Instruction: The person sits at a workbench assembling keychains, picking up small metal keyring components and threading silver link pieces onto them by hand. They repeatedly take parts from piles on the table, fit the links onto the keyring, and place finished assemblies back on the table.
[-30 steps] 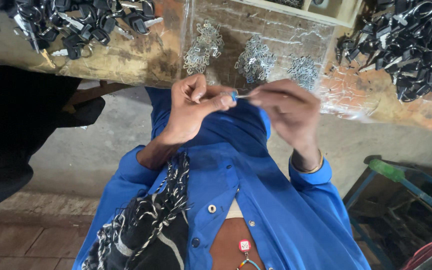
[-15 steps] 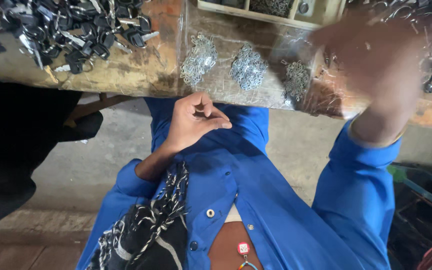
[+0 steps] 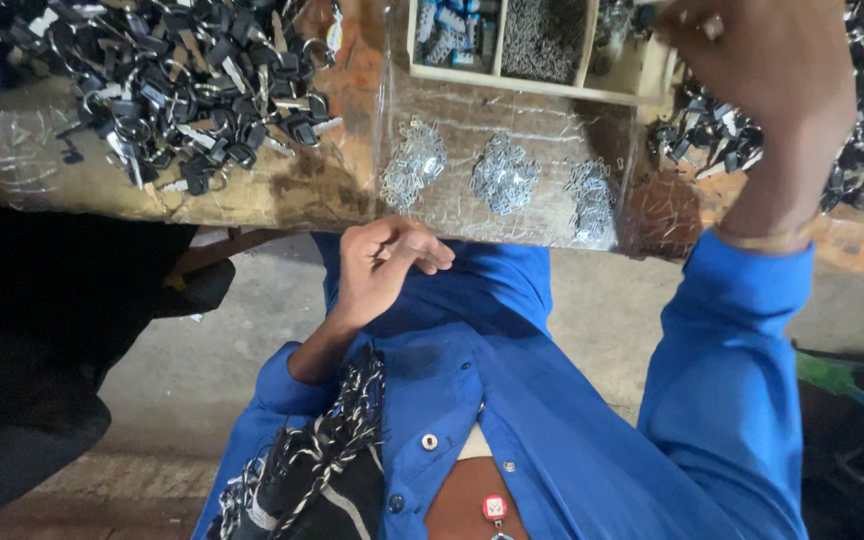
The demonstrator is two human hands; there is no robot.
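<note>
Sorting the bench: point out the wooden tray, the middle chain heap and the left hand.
wooden tray [image 3: 542, 82], head view, front rim.
middle chain heap [image 3: 504, 174], head view, heap centre.
left hand [image 3: 384, 262], head view, back of hand.

A worn wooden counter, stained orange-brown and partly wrapped in clear plastic film, is seen across the far side of the scene. Below it, a grey concrete floor is laid, and a strip of reddish-brown tiles is visible at the near left. A dark, shadowed shape is set at the left, its kind not to be told. At the near right, a green-painted metal frame is partly shown. The scene is lit dimly and evenly.
</note>
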